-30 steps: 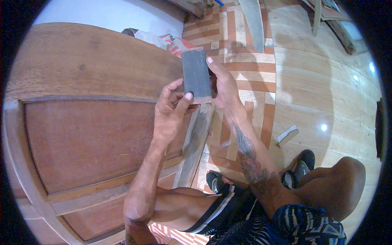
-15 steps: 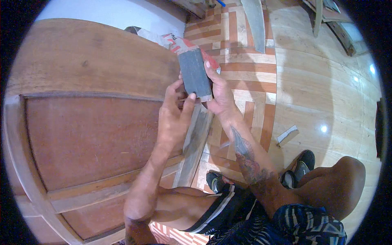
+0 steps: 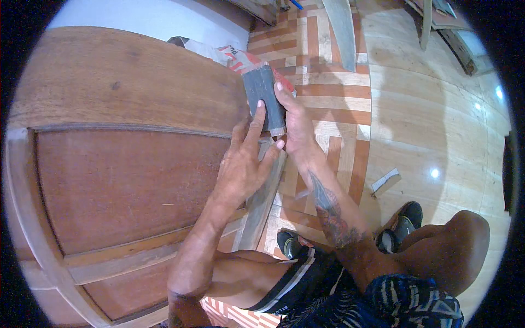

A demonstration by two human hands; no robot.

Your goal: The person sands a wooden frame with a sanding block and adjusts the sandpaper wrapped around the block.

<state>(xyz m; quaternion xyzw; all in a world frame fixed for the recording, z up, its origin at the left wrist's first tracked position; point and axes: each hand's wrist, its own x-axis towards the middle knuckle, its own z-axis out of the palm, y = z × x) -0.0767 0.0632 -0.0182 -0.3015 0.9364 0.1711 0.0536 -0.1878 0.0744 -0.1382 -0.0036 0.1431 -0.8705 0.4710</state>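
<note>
A dark grey block (image 3: 264,90), perhaps wrapped in sandpaper, is held tilted above the right end of a wooden panel door (image 3: 126,183). My right hand (image 3: 298,123) grips its right side, the thumb along the upper edge and the other fingers hidden behind it. My left hand (image 3: 243,164) has its fingers spread, with one fingertip touching the block's dark face and the thumb near the lower end. The left hand does not wrap round the block.
A red and white bag (image 3: 240,57) lies behind the door's far edge. On the tiled floor (image 3: 426,136) at the right are a small offcut (image 3: 385,182) and, farther back, wooden pieces (image 3: 456,49). A pale board (image 3: 340,33) stands at the top.
The block has tilted and now shows creases in its dark face. My left hand has gone from gripping the lower end to spread fingers, one laid on the face.
</note>
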